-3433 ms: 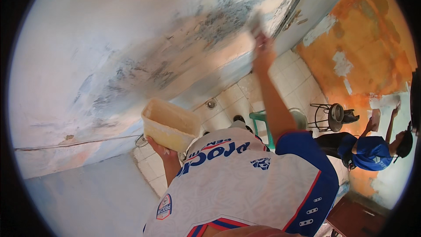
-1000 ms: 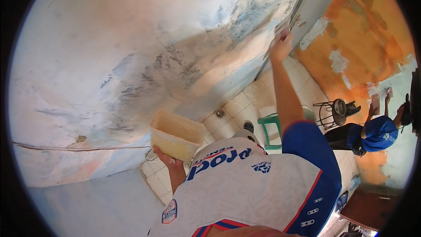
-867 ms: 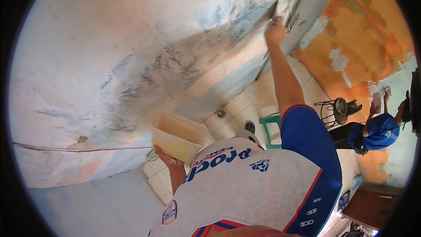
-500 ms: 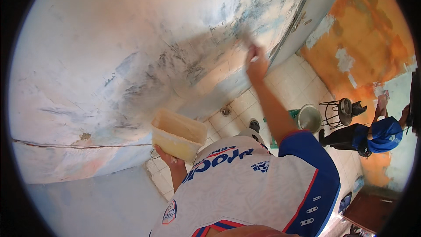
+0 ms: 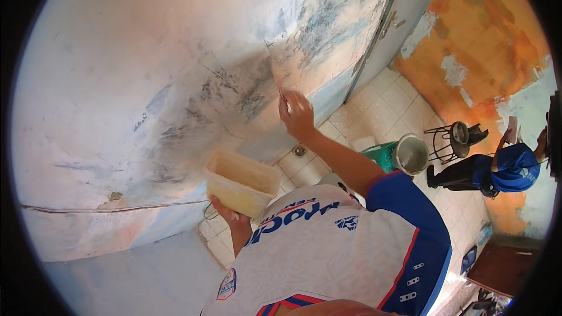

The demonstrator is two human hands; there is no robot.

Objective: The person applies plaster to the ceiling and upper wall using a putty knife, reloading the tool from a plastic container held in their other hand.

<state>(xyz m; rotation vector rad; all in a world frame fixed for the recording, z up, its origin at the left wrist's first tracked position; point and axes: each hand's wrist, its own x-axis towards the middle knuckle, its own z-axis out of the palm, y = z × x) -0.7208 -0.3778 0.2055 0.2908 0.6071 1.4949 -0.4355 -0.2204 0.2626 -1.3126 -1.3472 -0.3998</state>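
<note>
My left hand [image 5: 229,210] grips a rectangular, pale yellow plastic tub [image 5: 241,196] from its near left side. Light residue coats the tub's inside; its bottom is not clear to see. Up and to the right of it, my right hand [image 5: 298,118] is closed on a thin flat scraper [image 5: 278,79], seen almost edge-on. The scraper is against or very close to the wall [image 5: 117,82], and contact is hard to tell. Dark scuffs, bluish smears and pale patches mark the wall around it.
A thin cable [image 5: 117,208] runs along the wall at left. On the tiled floor stand a grey bucket [image 5: 411,155], a green container [image 5: 380,153] and a black metal stool [image 5: 448,143] carrying a pot. At right, a person in blue [image 5: 515,169] holds a flat tool near the orange wall [image 5: 468,52].
My right hand has moved left and down along the wall with the scraper, nearer the tub. My left hand and the tub have stayed almost in place.
</note>
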